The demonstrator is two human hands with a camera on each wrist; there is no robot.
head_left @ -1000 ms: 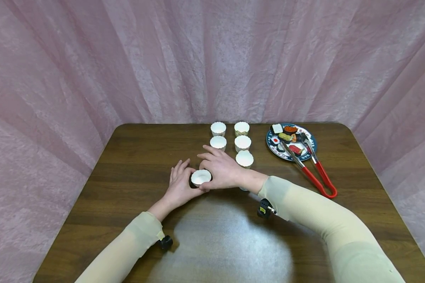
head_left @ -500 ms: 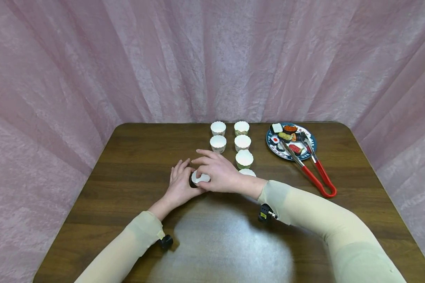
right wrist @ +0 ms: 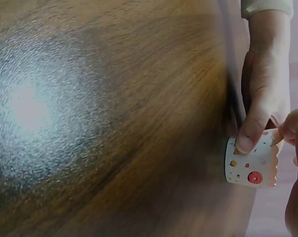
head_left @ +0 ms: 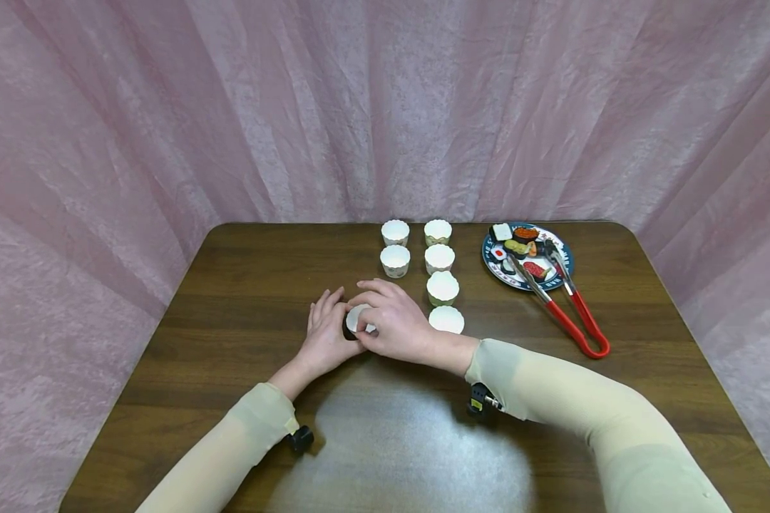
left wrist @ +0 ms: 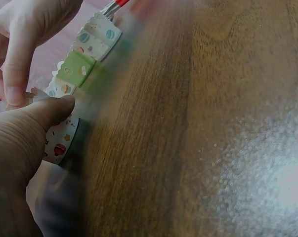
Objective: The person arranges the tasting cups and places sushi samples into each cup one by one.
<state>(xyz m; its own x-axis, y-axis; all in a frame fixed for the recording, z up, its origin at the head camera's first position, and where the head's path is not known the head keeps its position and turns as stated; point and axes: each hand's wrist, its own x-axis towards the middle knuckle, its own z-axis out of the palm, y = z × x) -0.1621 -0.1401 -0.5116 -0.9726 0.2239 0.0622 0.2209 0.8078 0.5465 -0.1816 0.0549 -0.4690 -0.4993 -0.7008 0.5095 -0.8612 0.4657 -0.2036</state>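
Note:
A white paper baking cup with scalloped rim and small printed pictures stands between both hands left of the table's middle. My left hand grips it from the left, its thumb along the near side of the cup. The other left fingers are partly hidden behind it. From the right, my right hand pinches the cup's rim between thumb and forefinger, the forefinger bent over the opening. In the left wrist view the right hand comes down onto the rim above the left thumb. Whether several cups are nested cannot be told.
More baking cups stand in two columns behind and right of the hands: a left cup, a green-sided cup and a nearest cup. Farther right, red-handled tongs lean on a patterned plate of sushi pieces.
The right hand has shifted slightly toward me, its forefinger moving from the cup's far side over the opening to the rim. The nearest right-column cup has come into view. The left hand stays still.

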